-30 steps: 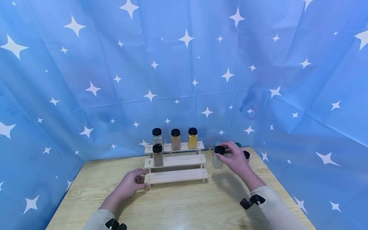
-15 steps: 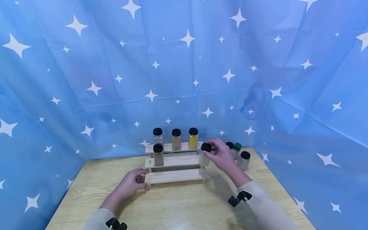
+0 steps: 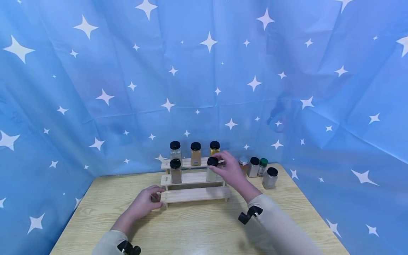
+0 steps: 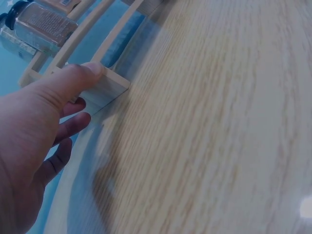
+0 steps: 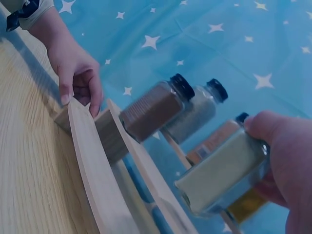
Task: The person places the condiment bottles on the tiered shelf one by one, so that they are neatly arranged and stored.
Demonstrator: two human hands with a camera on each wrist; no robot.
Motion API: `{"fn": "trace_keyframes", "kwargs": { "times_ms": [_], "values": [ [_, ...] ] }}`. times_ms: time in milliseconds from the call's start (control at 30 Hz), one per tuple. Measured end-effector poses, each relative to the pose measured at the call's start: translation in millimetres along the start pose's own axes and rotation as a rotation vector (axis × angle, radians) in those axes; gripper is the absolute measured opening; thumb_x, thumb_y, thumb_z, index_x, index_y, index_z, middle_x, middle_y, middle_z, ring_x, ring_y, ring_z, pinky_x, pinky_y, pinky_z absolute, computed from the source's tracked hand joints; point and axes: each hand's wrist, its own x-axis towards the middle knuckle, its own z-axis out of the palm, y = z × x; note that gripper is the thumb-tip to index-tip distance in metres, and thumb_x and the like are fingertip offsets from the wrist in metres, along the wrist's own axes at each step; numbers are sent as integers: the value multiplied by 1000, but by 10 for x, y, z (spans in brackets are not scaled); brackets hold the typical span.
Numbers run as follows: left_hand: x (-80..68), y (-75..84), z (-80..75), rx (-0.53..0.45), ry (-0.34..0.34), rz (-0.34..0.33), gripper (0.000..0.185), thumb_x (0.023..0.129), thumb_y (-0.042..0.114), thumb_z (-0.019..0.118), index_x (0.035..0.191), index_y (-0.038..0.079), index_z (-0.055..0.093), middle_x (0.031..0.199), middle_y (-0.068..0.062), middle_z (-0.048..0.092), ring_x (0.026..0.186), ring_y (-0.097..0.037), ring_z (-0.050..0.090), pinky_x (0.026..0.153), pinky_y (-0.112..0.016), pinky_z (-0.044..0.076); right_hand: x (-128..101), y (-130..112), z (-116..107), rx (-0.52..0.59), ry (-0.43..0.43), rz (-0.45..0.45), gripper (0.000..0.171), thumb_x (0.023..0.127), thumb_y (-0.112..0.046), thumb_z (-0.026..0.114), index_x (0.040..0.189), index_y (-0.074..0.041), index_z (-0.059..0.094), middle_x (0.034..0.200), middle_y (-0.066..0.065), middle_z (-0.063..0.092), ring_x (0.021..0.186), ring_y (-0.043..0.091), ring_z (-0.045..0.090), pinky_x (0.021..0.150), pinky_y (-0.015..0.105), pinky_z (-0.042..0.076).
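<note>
A three-tier wooden spice rack (image 3: 197, 194) stands on the table. My left hand (image 3: 146, 203) grips the left end of its lowest tier, thumb on the near side and fingers behind. My right hand (image 3: 232, 171) holds a spice jar (image 5: 222, 173) of pale powder by its black lid, above the right part of the middle tier. In the right wrist view this jar tilts across the frame, its base close over the tier. A brown spice jar (image 3: 176, 173) stands at the middle tier's left. On the top tier are a clear-grey jar (image 3: 175, 152), an orange-brown jar (image 3: 196, 156) and a yellow jar (image 3: 215, 151), partly hidden.
Right of the rack stand a silver-lidded jar (image 3: 243, 166), a black-lidded jar (image 3: 253, 168), a small green-lidded jar (image 3: 262, 168) and another black-lidded jar (image 3: 270, 179). A blue star-patterned curtain (image 3: 204, 88) hangs behind the wooden table (image 3: 191, 230).
My right hand has carried the pale jar left, from beside the rack to over its middle tier, uncovering the jars on the right. The left hand has stayed at the rack's end.
</note>
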Motion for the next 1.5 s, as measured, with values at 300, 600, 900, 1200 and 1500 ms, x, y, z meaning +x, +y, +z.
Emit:
{"fn": "trace_keyframes", "kwargs": {
  "times_ms": [300, 600, 900, 1200, 1500],
  "values": [
    [-6, -6, -1, 11, 4, -13, 55, 94, 26, 92, 142, 9, 72, 126, 4, 69, 96, -12, 68, 83, -30, 60, 54, -38, 205, 8, -14, 11, 35, 98, -21, 90, 129, -17, 75, 123, 1, 68, 109, 20, 73, 90, 36, 65],
    [8, 6, -8, 13, 6, -5, 54, 95, 25, 92, 142, 8, 72, 126, 4, 69, 98, -14, 68, 83, -31, 60, 139, -88, 361, 25, -25, -14, 37, 97, -19, 90, 131, -12, 75, 123, 4, 69, 112, 24, 72, 91, 33, 64],
    [10, -12, -2, 12, 5, -4, 55, 95, 25, 92, 142, 8, 72, 127, 4, 69, 98, -14, 69, 83, -31, 61, 201, -108, 473, 46, -62, -9, 37, 97, -18, 89, 131, -13, 76, 120, 1, 68, 111, 21, 71, 90, 30, 64],
    [7, -30, 1, 6, -3, -2, 56, 95, 26, 91, 143, 7, 71, 130, 2, 69, 99, -13, 69, 83, -31, 61, 208, -98, 548, 25, -81, -1, 36, 97, -18, 90, 129, -14, 75, 120, 0, 68, 113, 20, 71, 91, 27, 63],
    [7, -38, 9, 4, -4, 6, 56, 95, 26, 91, 144, 7, 71, 131, 2, 69, 99, -12, 69, 83, -30, 61, 205, -90, 564, 20, -85, 17, 36, 99, -20, 88, 132, -15, 75, 122, 0, 68, 115, 20, 71, 92, 28, 63]
  ]
}}
